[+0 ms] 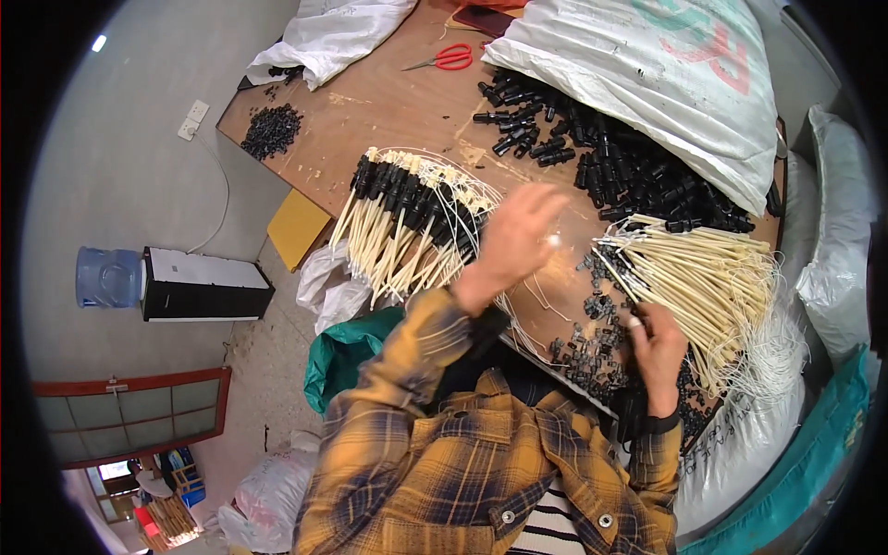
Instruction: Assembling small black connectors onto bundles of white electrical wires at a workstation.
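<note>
My left hand [524,231] hangs over the middle of the wooden table, beside a bundle of cream rods with black plastic sleeves [398,208]. Its fingers bend to the right and are smeared by motion, so what they hold, if anything, cannot be made out. My right hand [659,347] is closed, thumb against fingers, on the lower end of a thin rod [615,270] with a pale tip. Just right of it lies a fan of loose cream rods [703,287] with white strings. Small dark clips [592,356] are heaped between that hand and the table's near edge.
Black plastic connectors [610,153] spill from a large white sack [647,74] at the far right. Red-handled scissors [453,57] lie at the back. A small black pile [272,130] sits at the far left corner. A green bag [338,361] stands beside the table.
</note>
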Motion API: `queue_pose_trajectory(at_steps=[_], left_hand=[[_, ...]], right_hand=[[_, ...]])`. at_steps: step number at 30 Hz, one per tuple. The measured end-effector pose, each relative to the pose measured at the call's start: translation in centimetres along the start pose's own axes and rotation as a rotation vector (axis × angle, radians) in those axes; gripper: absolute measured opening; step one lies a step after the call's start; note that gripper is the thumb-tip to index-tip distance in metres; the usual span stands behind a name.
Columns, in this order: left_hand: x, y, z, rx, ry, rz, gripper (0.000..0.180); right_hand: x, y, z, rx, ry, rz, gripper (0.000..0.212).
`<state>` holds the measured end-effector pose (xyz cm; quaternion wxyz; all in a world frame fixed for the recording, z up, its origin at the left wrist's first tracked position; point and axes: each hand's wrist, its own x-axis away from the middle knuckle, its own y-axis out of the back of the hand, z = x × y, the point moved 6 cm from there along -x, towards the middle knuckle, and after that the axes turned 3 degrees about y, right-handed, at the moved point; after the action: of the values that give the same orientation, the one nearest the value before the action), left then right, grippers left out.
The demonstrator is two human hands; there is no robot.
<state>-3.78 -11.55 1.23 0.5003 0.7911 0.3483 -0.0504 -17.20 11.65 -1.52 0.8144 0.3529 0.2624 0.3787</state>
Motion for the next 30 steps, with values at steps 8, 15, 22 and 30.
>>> queue_pose_trajectory(at_steps=[8, 15, 22, 30], left_hand=[[-4.4, -10.4, 3.1, -0.050, 0.108, 0.229, 0.053], [-1.8, -6.5, 1.8, 0.016, 0.036, 0.193, 0.043], [-0.6, -6.0, 2.4, 0.140, 0.039, 0.186, 0.032], [1.7, -5.3, -0.8, 0.607, 0.219, 0.418, 0.029]], right_hand=[[2.0, 1.5, -4.0, 0.345, -0.111, 0.073, 0.016], [0.4, 2.3, -1.9, 0.159, 0.088, -0.070, 0.009], [2.0, 2.2, -1.5, -0.175, -0.033, -0.037, 0.017], [2.9, 2.7, -0.8, -0.588, -0.126, -0.008, 0.014]])
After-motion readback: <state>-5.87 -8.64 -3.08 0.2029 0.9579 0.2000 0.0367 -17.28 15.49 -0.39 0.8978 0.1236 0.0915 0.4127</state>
